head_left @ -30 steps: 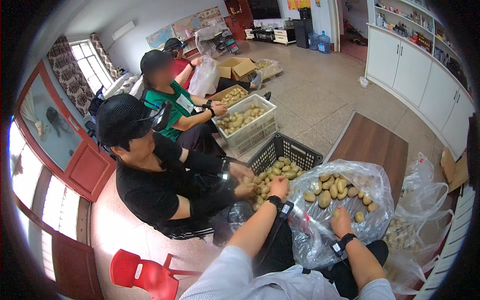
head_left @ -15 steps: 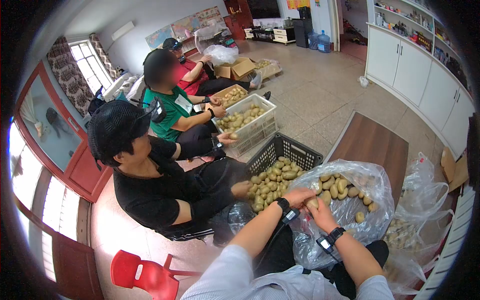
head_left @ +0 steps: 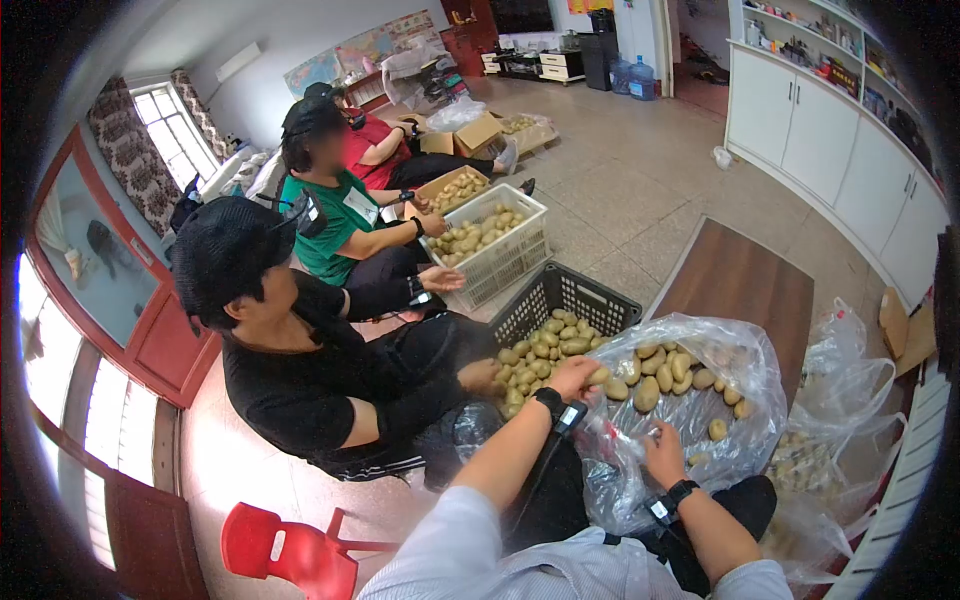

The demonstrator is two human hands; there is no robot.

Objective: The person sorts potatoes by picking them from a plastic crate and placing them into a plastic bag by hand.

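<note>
Delicately, the left hand point(head_left: 573, 378) grips a potato point(head_left: 598, 376) at its fingertips, above the border between a black crate point(head_left: 617, 312) and a clear plastic bag point(head_left: 745, 350). Partly covered by the fingers, the potato appears to lie with its long axis across the view, its exposed end pointing toward the bag. The right hand point(head_left: 663, 452), fingers bent, is at the near side of the bag; whether its fingers are closed on the film cannot be told. Loose potatoes point(head_left: 680, 366) lie inside the bag, their long axes pointing in differing directions, beside a brown wooden tabletop point(head_left: 738, 270). More potatoes fill the near part of the black crate, where a co-worker in a black cap point(head_left: 300, 350) has one hand beside the pile and the other held out, palm open, near a white crate point(head_left: 510, 262) of potatoes. Beyond, a person in green point(head_left: 335, 215) reaches toward the white crate, and a person in red point(head_left: 378, 155) sits near open cardboard boxes point(head_left: 478, 134). A red chair point(head_left: 290, 550) stands on the tiled floor point(head_left: 620, 205).
</note>
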